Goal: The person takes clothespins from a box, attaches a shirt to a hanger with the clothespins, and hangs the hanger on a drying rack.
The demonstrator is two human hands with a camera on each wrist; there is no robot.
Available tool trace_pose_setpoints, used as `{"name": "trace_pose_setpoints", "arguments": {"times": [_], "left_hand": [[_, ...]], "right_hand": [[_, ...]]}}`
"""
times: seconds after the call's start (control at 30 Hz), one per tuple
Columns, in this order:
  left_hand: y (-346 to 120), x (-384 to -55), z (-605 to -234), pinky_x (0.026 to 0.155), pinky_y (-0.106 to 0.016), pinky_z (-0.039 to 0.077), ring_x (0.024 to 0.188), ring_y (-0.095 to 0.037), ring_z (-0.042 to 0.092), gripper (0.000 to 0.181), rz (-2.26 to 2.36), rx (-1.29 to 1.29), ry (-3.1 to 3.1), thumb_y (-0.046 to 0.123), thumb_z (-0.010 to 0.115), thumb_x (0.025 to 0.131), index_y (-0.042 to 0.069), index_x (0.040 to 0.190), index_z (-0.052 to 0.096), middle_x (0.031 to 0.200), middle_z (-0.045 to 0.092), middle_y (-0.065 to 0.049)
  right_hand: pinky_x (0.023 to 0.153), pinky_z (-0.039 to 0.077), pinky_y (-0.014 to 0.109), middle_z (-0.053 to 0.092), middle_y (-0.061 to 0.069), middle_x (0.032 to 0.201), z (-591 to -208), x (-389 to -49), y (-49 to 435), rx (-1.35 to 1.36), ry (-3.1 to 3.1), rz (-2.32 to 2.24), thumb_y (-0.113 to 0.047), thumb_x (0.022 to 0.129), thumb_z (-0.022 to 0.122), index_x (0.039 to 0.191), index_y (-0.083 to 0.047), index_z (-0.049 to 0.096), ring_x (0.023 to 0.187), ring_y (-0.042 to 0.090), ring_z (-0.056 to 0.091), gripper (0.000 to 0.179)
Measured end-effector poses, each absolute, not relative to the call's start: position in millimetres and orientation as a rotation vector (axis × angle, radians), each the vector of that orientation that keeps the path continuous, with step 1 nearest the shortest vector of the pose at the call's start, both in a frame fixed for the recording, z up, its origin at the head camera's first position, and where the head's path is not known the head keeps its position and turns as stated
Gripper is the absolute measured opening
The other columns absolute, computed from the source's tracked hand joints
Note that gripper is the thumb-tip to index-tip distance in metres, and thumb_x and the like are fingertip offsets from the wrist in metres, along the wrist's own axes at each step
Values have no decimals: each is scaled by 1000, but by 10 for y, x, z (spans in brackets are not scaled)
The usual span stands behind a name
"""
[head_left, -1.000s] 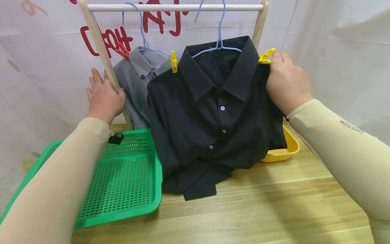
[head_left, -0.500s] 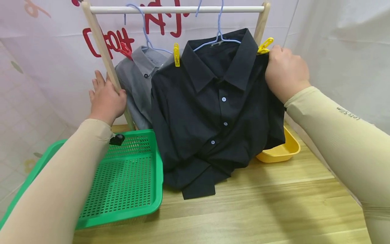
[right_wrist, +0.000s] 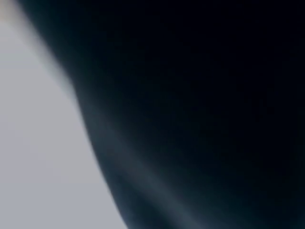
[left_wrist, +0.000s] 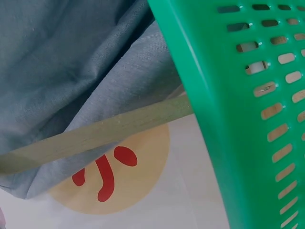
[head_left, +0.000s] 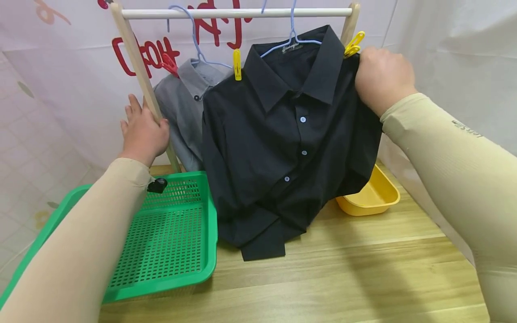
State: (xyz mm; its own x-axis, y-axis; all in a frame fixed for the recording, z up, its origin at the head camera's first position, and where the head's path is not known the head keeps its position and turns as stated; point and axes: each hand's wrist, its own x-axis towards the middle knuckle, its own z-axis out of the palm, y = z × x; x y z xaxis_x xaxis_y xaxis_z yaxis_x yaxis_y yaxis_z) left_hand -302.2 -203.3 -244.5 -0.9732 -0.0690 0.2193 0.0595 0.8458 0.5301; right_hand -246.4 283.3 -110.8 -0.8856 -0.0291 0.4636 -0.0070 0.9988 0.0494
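A black button-up shirt (head_left: pixel 258 148) hangs on a light blue hanger (head_left: pixel 292 31), with a yellow clothespin (head_left: pixel 237 65) at one shoulder and another yellow clothespin (head_left: pixel 353 45) at the other. My right hand (head_left: pixel 385 78) grips this shirt at its right shoulder, beside the clip; the fingertips are hidden. Against the rack's left wooden post (head_left: pixel 137 63) rests my left hand (head_left: pixel 144 134), its fingers extended and spread. Behind hangs a grey shirt (head_left: pixel 181 105) with a red clothespin (head_left: pixel 170 65). Dark cloth (right_wrist: pixel 200 105) fills most of the right wrist view.
The rack's white rod (head_left: pixel 242 13) runs across the top. A green perforated basket (head_left: pixel 212 224) stands on the wooden table (head_left: pixel 323 278) at left, beneath my left arm. Partly behind the black shirt sits a yellow tray (head_left: pixel 377 209). White printed cloth (head_left: pixel 444 54) hangs behind.
My right hand has risen, lifting the black shirt's right shoulder and clip, so its right side hangs higher. More of the yellow tray shows. The left hand stays at the post.
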Motion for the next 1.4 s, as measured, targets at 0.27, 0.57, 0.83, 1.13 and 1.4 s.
{"name": "trace_pose_setpoints", "arguments": {"times": [0.27,0.57,0.83,1.13,1.4], "left_hand": [[-2014,-3009,-2431,127,-73,-4,163,-42,-15,80,-817,15,-2793,35,41,107,15,170,-4,174,-25,-14],[-1999,-3021,-2435,126,-74,-5,163,-43,-16,81,-822,39,-2812,35,41,107,15,169,-6,174,-25,-14],[-2003,-3022,-2436,126,-74,-6,162,-43,-17,80,-824,50,-2816,35,41,107,15,169,-6,174,-25,-14],[-2002,-3009,-2430,126,-74,-6,163,-42,-16,82,-831,64,-2818,35,43,107,13,169,-6,174,-24,-13],[-1992,-2991,-2431,126,-74,-6,163,-42,-17,82,-836,62,-2816,35,43,107,12,169,-6,174,-24,-13]], "right_hand": [[59,51,70,58,34,77,-1014,-2466,2799,26,-2669,-139,-4,99,27,86,9,54,72,59,62,32],[58,52,70,59,30,74,-1073,-2467,2743,59,-2715,-166,-4,99,30,86,6,55,72,58,63,30],[60,55,66,60,28,78,-1110,-2452,2689,74,-2784,-239,-4,102,30,93,7,55,72,52,64,28],[61,56,65,61,29,80,-1255,-2445,2660,96,-2809,-201,-4,102,29,95,5,57,74,52,64,30],[65,57,67,64,31,82,-1358,-2436,2669,153,-2728,-164,-4,101,29,96,6,58,77,54,66,31]]}}
